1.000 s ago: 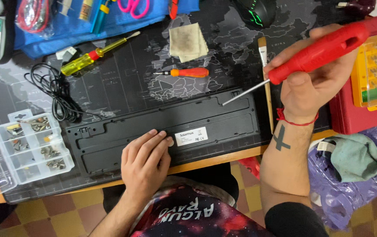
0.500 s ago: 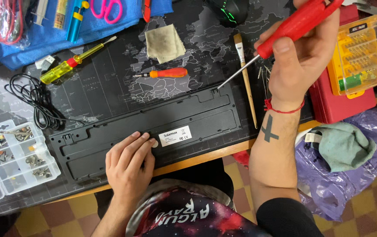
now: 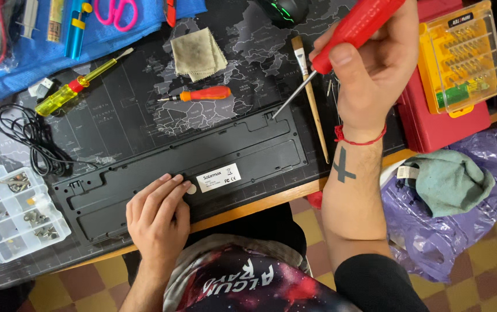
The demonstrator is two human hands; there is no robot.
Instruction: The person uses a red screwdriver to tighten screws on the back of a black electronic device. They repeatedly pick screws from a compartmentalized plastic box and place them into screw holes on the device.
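A black keyboard [image 3: 225,156] lies face down on a dark desk mat, its white label showing. My left hand [image 3: 157,214] rests flat on its near edge, fingertips beside the label. My right hand [image 3: 370,69] grips a red-handled screwdriver [image 3: 352,29]. The metal tip of that tool touches the keyboard's far right corner. A red cord circles my right wrist.
On the mat lie a small orange screwdriver [image 3: 199,94], a yellow screwdriver [image 3: 69,89], a grey cloth [image 3: 198,53], a thin brush [image 3: 311,92] and a coiled black cable [image 3: 26,138]. A clear parts box [image 3: 11,214] sits left. A yellow bit case [image 3: 459,55] on a red box stands right.
My right hand brought the red screwdriver down and left until its tip met the keyboard's far right corner. The left hand stayed on the keyboard.
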